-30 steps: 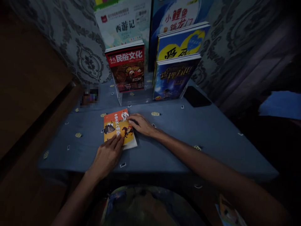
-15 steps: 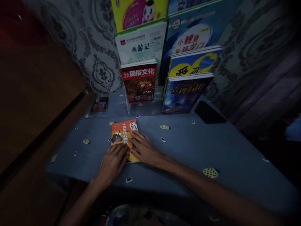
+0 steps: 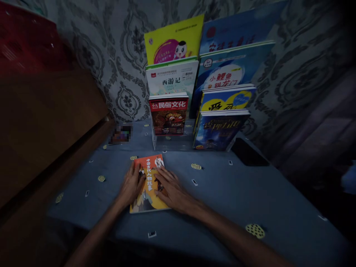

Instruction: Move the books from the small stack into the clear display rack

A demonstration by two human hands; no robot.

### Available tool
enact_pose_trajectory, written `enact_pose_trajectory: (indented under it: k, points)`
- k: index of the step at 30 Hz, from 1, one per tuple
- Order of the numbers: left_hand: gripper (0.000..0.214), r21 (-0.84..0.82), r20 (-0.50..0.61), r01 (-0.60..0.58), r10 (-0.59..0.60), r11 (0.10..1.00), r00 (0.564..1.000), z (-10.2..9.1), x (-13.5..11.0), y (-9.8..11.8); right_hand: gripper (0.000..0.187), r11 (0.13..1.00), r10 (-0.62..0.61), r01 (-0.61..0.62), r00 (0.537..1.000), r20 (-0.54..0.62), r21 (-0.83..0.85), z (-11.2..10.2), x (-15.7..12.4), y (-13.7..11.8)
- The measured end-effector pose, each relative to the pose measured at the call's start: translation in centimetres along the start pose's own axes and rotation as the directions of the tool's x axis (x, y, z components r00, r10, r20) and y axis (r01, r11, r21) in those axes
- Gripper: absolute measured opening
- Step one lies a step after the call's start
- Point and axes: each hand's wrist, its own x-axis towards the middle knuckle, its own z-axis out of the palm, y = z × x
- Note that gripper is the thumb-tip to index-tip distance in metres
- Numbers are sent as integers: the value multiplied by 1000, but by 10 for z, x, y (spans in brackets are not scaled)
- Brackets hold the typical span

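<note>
A small orange and yellow book (image 3: 148, 181) lies flat on the blue patterned tablecloth (image 3: 228, 193). My left hand (image 3: 130, 185) rests along the book's left edge with its fingers stretched out over the cover. On the right half of the cover lies my right hand (image 3: 171, 187), fingers spread flat. Neither hand grips the book. Beyond it a clear tiered stand (image 3: 155, 139) holds several upright books, a red-covered one (image 3: 169, 115) in front on the left and a dark blue one (image 3: 219, 129) in front on the right.
A dark phone (image 3: 247, 152) lies on the cloth right of the stand. A wooden board (image 3: 41, 129) slants along the left side. Patterned wallpaper (image 3: 111, 55) is behind, and a curtain (image 3: 319, 111) hangs at the right. A small blurred object (image 3: 120, 134) sits at the back left.
My left hand slid from the book's near edge up along its left side. My right hand moved from the far right corner onto the cover. The view tilted upward.
</note>
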Motion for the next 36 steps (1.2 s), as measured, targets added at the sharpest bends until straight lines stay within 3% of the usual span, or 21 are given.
enact_pose_trajectory:
  k: [4,8,15,17,20,23,26,31,36]
  points:
    - [53,-28,14,27,-26,999,1000,-1,-1,0,53,1000,1,-1,1000,0,7,2,0,2]
    - [55,-59,102,11,-5,998,995,-10,6,1,48,999,-4,7,996,-92,34,6,2,12]
    - [56,-109,334,-213,237,971,912,-29,38,6,38,994,103,-90,940,-326,57,-5,11,48]
    - [52,-76,350,-274,283,959,893,-30,45,11,37,984,174,-155,930,-324,83,-12,13,59]
    - [44,70,316,-314,277,947,907,-29,47,30,36,962,266,-233,919,-289,145,-22,14,69]
    - [39,178,282,-309,252,934,925,-22,43,56,34,950,297,-251,909,-292,185,-30,15,71]
    - [43,187,264,-325,271,927,926,-10,37,75,34,943,320,-275,903,-286,188,-36,15,68]
    - [45,168,268,-371,320,913,909,2,37,82,31,932,347,-312,914,-212,182,-43,14,64]
    - [44,168,291,-423,365,891,884,3,34,86,31,969,247,-245,947,-208,34,-33,11,60]
